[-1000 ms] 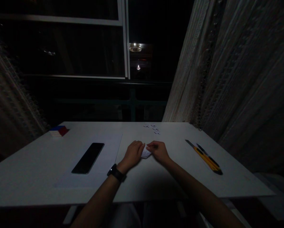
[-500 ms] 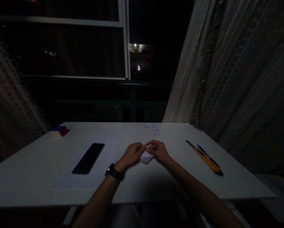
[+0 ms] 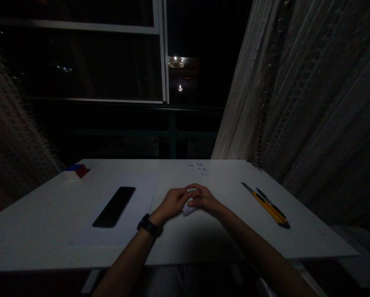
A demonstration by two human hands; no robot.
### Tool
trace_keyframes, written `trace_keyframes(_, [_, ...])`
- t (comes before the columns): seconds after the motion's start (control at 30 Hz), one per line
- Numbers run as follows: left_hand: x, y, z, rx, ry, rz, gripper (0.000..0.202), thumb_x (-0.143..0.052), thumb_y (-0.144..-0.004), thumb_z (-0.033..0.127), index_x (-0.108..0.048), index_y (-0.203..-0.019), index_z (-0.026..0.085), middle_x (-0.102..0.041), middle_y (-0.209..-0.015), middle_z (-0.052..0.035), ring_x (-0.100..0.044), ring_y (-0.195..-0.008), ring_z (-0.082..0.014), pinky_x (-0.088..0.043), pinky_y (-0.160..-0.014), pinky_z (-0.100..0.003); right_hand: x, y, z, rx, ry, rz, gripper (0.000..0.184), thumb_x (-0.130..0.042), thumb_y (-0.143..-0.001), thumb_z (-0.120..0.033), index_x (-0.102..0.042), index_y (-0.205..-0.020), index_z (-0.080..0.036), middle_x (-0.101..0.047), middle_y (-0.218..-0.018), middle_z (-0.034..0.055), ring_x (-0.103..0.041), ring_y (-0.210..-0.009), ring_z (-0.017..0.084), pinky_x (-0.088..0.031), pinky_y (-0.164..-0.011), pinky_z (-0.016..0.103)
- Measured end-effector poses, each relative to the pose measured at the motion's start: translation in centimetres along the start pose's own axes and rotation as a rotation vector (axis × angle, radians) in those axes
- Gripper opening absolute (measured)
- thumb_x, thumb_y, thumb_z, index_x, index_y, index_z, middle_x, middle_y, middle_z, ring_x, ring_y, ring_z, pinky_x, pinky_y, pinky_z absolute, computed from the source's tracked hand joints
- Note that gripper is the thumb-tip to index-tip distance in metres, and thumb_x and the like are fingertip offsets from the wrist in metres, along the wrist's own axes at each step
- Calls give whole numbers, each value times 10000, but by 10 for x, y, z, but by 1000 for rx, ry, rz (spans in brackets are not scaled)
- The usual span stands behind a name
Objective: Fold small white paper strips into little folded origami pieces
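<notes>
A small piece of folded white paper [image 3: 188, 210] is between my hands, just above or on the white table; which of the two I cannot tell. My left hand [image 3: 174, 201], with a black watch [image 3: 149, 225] on its wrist, closes on the paper from the left. From the right, my right hand [image 3: 203, 198] grips it with curled fingers, the thumb lying across its near side. The fingertips of both hands meet at the far side and hide much of the paper.
On the white table [image 3: 178, 251], a black phone [image 3: 114, 207] lies on a large paper sheet [image 3: 141, 194]. A red, white and blue cube [image 3: 76, 171] sits far left. Several small marked paper bits [image 3: 201, 169] lie at the back. A yellow cutter [image 3: 267, 206] and a pen [image 3: 269, 202] lie right.
My right thumb has come down over the near side of the paper, and the fingers of both hands have drawn together. Less of the folded paper shows now, and its visible shape is narrower.
</notes>
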State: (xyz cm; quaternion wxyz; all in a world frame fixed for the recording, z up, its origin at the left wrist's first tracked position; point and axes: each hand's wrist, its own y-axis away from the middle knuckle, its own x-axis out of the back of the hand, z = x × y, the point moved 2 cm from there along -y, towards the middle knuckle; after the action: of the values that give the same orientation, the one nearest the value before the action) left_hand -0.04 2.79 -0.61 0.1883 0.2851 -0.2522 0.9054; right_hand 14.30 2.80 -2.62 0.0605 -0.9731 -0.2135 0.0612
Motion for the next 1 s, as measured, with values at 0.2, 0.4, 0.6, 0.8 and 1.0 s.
trace_keyframes(0.2, [-1, 1, 7, -81, -92, -14, 323, -398, -840, 353, -595, -674, 157, -555, -615, -5, -472, -581, -118, -319, -531, -215, -7, -3, 5, 15, -1, -8, 625, -776, -419, -184, -498, -979, -176, -623, -658, -43, -582, -584, 124, -452, -548, 238])
trace_keyframes(0.4, [-2, 3, 10, -156, -203, -2, 288, -354, -872, 303, -593, -782, 170, -612, -769, -46, -538, -704, -147, -363, -636, -236, -9, -3, 6, 70, 61, 53, 552, -730, -459, -117, -497, -957, -177, -610, -658, -52, -576, -600, 114, -434, -536, 207])
trace_keyframes(0.6, [-2, 4, 5, -185, -349, 14, 287, -349, -879, 294, -607, -823, 182, -629, -812, -61, -553, -758, -169, -362, -704, -263, -15, -3, 5, -16, -13, 73, 539, -700, -420, -74, -489, -903, -190, -609, -616, -66, -578, -555, 116, -448, -517, 215])
trace_keyframes(0.8, [-4, 3, 8, -137, -307, -79, 327, -328, -888, 314, -621, -841, 177, -649, -791, -41, -570, -700, -147, -361, -625, -233, -14, -5, 6, -164, -102, 125, 507, -658, -416, -45, -486, -875, -176, -606, -553, -70, -559, -474, 108, -439, -470, 205])
trace_keyframes(1.0, [-1, 2, 10, -88, -227, -57, 348, -327, -884, 323, -645, -894, 183, -662, -821, -39, -577, -733, -151, -375, -631, -230, -9, -3, 4, -144, -145, 44, 507, -696, -440, -54, -520, -899, -179, -633, -684, -36, -582, -588, 112, -439, -540, 203])
